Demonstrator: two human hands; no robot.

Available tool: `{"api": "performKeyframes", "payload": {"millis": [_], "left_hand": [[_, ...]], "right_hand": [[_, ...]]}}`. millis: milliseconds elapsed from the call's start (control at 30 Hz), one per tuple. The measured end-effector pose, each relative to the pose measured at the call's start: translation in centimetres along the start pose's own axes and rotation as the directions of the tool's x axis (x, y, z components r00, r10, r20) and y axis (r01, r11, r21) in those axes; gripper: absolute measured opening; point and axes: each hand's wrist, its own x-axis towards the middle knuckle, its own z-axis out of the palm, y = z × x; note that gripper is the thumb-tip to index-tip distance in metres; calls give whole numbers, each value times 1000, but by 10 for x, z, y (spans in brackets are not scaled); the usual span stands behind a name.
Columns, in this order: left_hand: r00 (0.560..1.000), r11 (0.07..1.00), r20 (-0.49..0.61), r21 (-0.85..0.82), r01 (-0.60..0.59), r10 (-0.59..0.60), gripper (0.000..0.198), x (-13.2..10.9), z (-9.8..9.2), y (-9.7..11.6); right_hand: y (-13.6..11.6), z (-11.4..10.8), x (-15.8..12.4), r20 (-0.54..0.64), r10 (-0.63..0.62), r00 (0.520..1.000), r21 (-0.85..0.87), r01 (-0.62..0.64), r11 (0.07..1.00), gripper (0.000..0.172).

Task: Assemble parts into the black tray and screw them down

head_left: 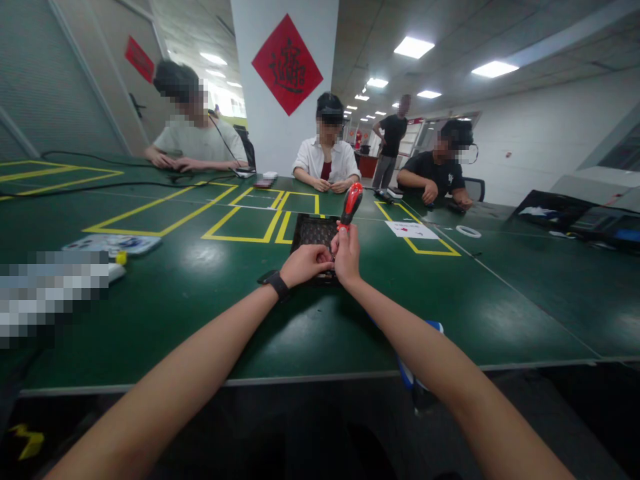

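A black, shallow rectangular case [315, 230] with a dark patterned inside lies on the green table in front of me. My right hand [346, 257] is closed around a screwdriver [353, 200] with a red and black handle. The handle points up and leans slightly right; its tip is hidden by my hands. My left hand [309, 261], with a black band on the wrist, rests over the near part of the case. Its fingers are pinched together close to my right fingers, and whatever is between them is too small to see.
The green table [210, 333] carries yellow tape outlines. A white sheet [411, 230] and a tape roll [468, 231] lie to the right. At left are a flat pale box [113, 244] and a black cable [125, 185]. Several people sit or stand across the table.
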Motion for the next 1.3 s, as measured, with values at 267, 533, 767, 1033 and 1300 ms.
{"api": "performKeyframes", "payload": {"millis": [267,533,767,1033,1300], "left_hand": [[1000,997,10,68,-27,26,19,0,-1,-1],[997,992,18,98,-81,80,12,2,1,-7],[998,995,-3,70,-68,69,17,0,0,-2],[998,994,-2,88,-68,69,15,1,1,-6],[997,997,-5,25,-79,80,9,-1,-1,2]], "right_hand": [[4,2,1,3,32,999,58,-32,998,32],[3,0,2,48,64,997,57,-67,996,33],[2,1,0,-8,18,1000,13,-18,1000,30],[1,0,0,40,11,999,33,-13,999,31],[0,2,-1,50,-2,999,34,0,999,31]]}}
